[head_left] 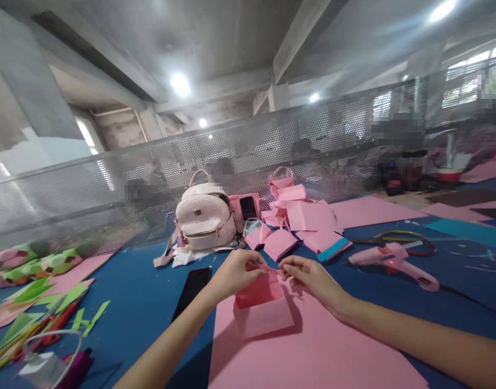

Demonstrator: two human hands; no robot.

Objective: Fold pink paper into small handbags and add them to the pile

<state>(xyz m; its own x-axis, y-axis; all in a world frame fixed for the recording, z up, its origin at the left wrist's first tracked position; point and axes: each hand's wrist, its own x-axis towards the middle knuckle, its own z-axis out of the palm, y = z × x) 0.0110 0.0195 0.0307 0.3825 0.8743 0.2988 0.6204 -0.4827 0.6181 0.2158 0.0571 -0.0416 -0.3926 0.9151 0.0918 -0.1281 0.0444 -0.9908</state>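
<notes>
A small open-topped pink paper box rests tilted on a large sheet of pink paper. My left hand is closed on the box's far upper edge, thumb on the inner side. On the right of that edge, the fingertips of my right hand pinch the paper near the corner. The inside of the box shows a deeper pink. A pink hot glue gun with a red light lies to the right of my right hand. Left of the sheet, a black phone lies partly behind my left forearm.
Behind my hands are a pale pink backpack and several folded pink paper bags. Yellow-handled scissors lie beyond the glue gun. Green paper scraps, a white charger and red-handled tools sit at left. A perforated metal screen stands behind.
</notes>
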